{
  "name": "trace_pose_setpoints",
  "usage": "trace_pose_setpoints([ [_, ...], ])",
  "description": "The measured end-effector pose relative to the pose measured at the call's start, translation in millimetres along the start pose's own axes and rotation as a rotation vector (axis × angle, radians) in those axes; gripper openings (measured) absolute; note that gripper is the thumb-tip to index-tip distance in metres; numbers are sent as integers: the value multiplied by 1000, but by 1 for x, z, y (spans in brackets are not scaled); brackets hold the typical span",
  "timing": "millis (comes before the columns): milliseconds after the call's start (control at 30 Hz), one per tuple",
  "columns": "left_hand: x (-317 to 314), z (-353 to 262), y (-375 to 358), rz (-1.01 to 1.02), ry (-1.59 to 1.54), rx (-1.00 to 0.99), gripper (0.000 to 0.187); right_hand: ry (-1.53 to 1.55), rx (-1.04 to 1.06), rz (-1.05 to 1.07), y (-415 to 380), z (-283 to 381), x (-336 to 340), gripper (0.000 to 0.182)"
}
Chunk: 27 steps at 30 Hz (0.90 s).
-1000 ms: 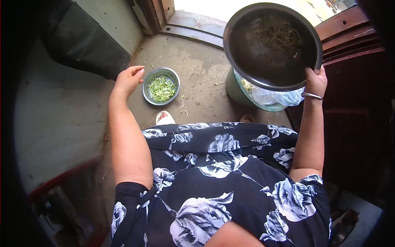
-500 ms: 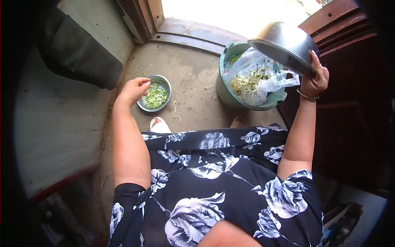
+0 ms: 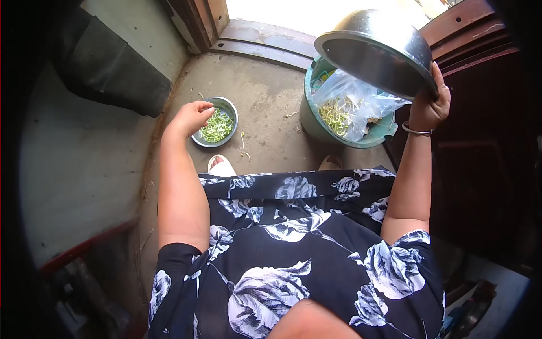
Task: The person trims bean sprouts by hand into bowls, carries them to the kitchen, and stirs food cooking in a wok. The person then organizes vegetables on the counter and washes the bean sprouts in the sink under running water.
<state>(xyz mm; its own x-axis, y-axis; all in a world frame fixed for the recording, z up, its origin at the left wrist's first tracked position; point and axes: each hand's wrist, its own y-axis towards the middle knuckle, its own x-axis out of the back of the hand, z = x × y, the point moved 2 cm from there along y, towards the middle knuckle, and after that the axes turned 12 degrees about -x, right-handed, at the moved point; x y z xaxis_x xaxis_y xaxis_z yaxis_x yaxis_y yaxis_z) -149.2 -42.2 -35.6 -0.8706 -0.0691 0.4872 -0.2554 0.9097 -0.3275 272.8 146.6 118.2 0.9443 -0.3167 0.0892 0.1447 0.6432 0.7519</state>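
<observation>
My right hand (image 3: 430,104), with a bangle at the wrist, grips the rim of a metal basin (image 3: 375,56). The basin is tipped on its side above a green bucket (image 3: 316,127), its dark hollow facing down and toward me. Inside the bucket, bean sprouts (image 3: 337,116) lie against a clear plastic bag (image 3: 364,101). Over the left edge of a small bowl (image 3: 233,107) hangs my left hand (image 3: 195,117), its fingers drawn together; what they hold, if anything, is hidden. Short green and white sprout pieces (image 3: 217,127) fill that bowl's bottom.
A few stray sprouts (image 3: 245,155) lie on the concrete floor (image 3: 262,90). Beyond the bucket runs a door sill (image 3: 265,42), with a dark red door (image 3: 474,147) at right. A black flap (image 3: 113,68) juts from the left wall. My sandalled foot (image 3: 221,165) is below the bowl.
The basin has risen slightly and turned so more of its inside shows. The sprouts in the bucket have settled lower and to the left. My left hand stays beside the small bowl.
</observation>
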Motion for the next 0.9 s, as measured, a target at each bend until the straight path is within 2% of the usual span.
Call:
trace_pose_setpoints([
  [67,-1,2,0,-9,4,-57,38,61,-59,-8,-1,-25,-9,30],
  [133,-4,-12,-6,-3,6,-38,38,56,-211,-55,-14,-36,-16,28],
  [200,-5,-16,-5,15,-1,-46,38,173,-643,-78,-26,-46,-12,25],
  [267,-8,-15,-3,21,14,-56,37,323,-779,-55,-32,-64,-10,24],
  [400,-9,-21,-4,-18,-6,-97,43,319,-913,107,-47,-83,-8,26],
  [467,-6,-28,-6,-44,-92,-178,56,342,-939,219,-57,-53,-25,29],
  [500,-3,-30,-7,-69,-93,-158,56,344,-966,295,-64,-45,-36,30],
  [567,-2,-38,-8,-74,-268,-277,69,353,-1013,426,-81,-32,-58,30],
  [667,5,-49,-15,-57,-294,-322,69,349,-1049,604,-113,-21,-101,30],
  [700,11,-54,-20,-73,-258,-270,63,413,-1034,698,-123,-14,-119,30],
  [733,19,-48,-18,-163,-112,-228,47,345,-1048,717,-134,-12,-134,29],
  [767,29,-39,-20,-220,-166,-172,41,362,-1079,781,-141,-7,-149,28],
  [800,40,-31,-22,-277,-215,-115,35,505,-1131,811,-150,-3,-164,28],
  [833,50,-26,-24,-349,-168,-82,33,585,-1174,941,-156,-8,-175,29],
  [867,60,-22,-25,-418,-119,-52,32,768,-1256,1036,-163,-11,-185,37],
  [900,68,-19,-28,-469,-59,-21,33,863,-1485,973,-176,-21,-196,46],
])
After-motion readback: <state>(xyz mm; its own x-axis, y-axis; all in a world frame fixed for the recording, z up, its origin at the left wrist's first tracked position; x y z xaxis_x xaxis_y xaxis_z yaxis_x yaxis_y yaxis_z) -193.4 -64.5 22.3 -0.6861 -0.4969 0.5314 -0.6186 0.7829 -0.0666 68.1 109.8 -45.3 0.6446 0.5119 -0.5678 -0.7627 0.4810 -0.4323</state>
